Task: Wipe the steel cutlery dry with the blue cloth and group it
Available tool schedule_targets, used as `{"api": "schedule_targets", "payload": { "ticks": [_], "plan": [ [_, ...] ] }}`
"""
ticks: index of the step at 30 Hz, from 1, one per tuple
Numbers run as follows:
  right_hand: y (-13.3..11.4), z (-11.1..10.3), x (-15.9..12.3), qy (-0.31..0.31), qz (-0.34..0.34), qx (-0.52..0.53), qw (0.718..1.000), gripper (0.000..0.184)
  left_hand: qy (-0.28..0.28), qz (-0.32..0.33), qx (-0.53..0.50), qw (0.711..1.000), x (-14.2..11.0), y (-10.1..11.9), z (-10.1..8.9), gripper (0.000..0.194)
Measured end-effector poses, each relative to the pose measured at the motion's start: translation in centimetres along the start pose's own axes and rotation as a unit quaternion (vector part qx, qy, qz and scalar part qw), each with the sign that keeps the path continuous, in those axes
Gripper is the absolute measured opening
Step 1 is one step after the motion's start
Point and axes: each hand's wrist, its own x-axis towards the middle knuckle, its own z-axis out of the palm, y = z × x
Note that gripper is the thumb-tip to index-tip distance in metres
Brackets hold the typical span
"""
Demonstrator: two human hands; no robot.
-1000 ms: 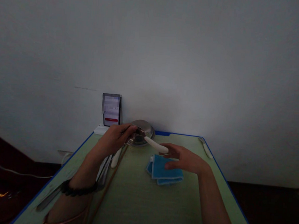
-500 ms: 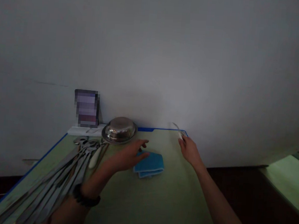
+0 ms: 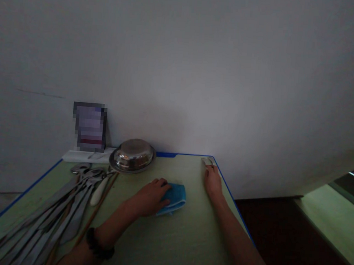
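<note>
Resting over the left part of the folded blue cloth, my left hand is partly open, thumb and fingers spread apart with fabric showing between them. I record contact; whether the fingers have pinched the cloth I cannot tell. The cloth lies near the middle of the pale green worktop, its light-edged fold facing right.

My right hand is at the far right corner, low at the surface, fingers drawn together over the near ends of two small utensils. Their metal heads point toward the wall, side by side (too small from my station to call spoon or fork). The handles are hidden under the hand, so I cannot confirm a firm hold.

At the back edge, left of centre, I note a shiny metal bowl, upside down on its rim. Just left of it a white base carries an upright device, its screen obscured by pixelation.

Along the left side lies a loose fan of long metal utensils, overlapping, heads toward the wall. Beside them I find a white-handled utensil and, to its right, a thin brown stick. A black beaded bracelet circles my left wrist.
</note>
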Motion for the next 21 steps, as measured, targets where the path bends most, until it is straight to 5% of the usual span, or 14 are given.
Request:
{"api": "schedule_targets", "payload": {
  "ticks": [21],
  "plan": [
    [0.7,0.4,0.4,0.022,0.014,-0.154,0.988,0.037,-0.015,0.015,0.022,1.0,0.1,-0.3,0.2,0.044]
  ]
}}
